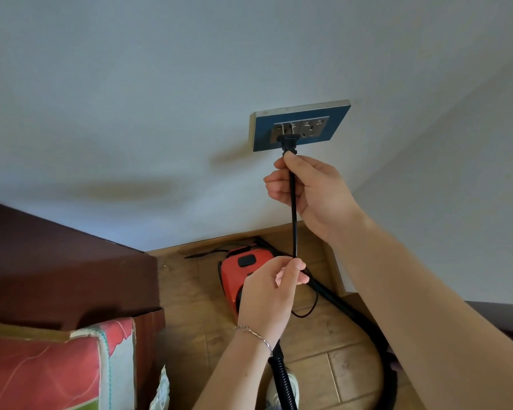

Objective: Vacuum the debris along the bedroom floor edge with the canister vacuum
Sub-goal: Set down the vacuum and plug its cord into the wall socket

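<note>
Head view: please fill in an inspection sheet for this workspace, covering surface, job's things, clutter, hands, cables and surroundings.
Surface: wood-pattern floor; no debris can be made out.
Job's things: red canister vacuum stands on the floor by the wall; its black ribbed hose runs toward the camera.
Clutter: nothing seen.
Hands: right hand grips the black power cord just below the plug; left hand pinches it lower down.
Cables: cord runs straight between the hands; black plug sits at the left outlet of the blue wall socket plate, seating unclear.
Surroundings: white wall; dark brown wooden headboard; red patterned pillow.

Right grip (305,190) raised, fingers curled; left grip (267,291) pinching below.
</note>
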Tool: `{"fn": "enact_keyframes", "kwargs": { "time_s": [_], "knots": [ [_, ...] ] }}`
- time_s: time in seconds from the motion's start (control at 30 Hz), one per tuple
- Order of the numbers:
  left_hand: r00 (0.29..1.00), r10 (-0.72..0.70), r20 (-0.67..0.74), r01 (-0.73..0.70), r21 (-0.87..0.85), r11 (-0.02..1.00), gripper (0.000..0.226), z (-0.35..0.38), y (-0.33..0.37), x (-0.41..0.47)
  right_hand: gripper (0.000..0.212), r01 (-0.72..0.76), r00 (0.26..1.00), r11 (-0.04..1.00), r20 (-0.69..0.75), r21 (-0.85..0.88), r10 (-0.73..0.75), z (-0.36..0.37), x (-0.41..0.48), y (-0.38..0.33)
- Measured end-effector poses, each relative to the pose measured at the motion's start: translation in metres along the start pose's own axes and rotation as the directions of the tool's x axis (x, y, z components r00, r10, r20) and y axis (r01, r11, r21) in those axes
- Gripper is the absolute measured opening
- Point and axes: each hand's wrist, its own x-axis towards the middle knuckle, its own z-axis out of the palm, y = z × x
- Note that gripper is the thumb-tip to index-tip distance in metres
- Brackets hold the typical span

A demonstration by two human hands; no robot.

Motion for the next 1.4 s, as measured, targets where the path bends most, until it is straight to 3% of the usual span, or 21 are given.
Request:
{"fn": "enact_keyframes", "kwargs": {
  "time_s": [0.53,1.0,1.4],
  "knots": [
    [0.997,-0.076,0.027,0.079,-0.148,0.986,0.017,-0.001,0.021,-0.034,0.025,-0.002,1.0,0.993,-0.02,0.115,0.004,0.009,-0.006,-0.006],
    [0.994,-0.098,0.04,0.104,-0.196,0.975,0.024,0.007,0.034,-0.035,0.026,-0.003,1.0,0.997,-0.014,-0.074,0.002,-0.002,-0.003,-0.023],
    [0.994,-0.11,0.015,0.111,-0.219,0.969,0.024,0.011,0.028,-0.024,0.025,0.027,0.999,0.996,-0.022,-0.08,-0.029,0.002,0.004,-0.021]
  ]
}}
